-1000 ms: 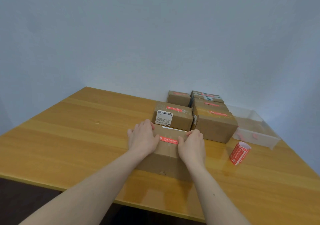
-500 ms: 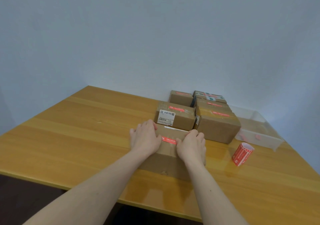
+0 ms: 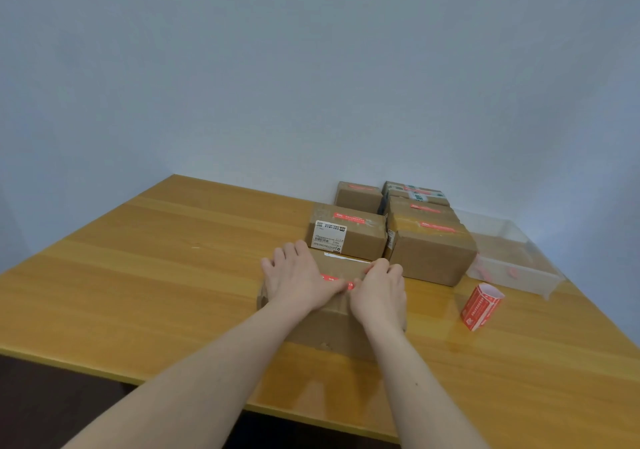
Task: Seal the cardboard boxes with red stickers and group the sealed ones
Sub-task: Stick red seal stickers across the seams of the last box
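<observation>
A brown cardboard box (image 3: 332, 327) lies on the wooden table (image 3: 166, 275) right in front of me. A red sticker (image 3: 334, 279) runs across its top seam, mostly covered by my thumbs. My left hand (image 3: 299, 280) lies flat on the box's left half, fingers spread. My right hand (image 3: 379, 292) presses on the right half with its fingertips bent down on the top. Behind it stand several boxes with red stickers: one with a white label (image 3: 348, 235), a bigger one (image 3: 431, 253), and more at the back (image 3: 358, 197).
A roll of red stickers (image 3: 479, 306) stands on the table to the right of the box. A clear plastic tray (image 3: 512, 265) sits at the far right near the wall. The table's front edge runs just below my forearms.
My two hands have slid toward each other along the red sticker, so less of it shows between them. The box has not moved.
</observation>
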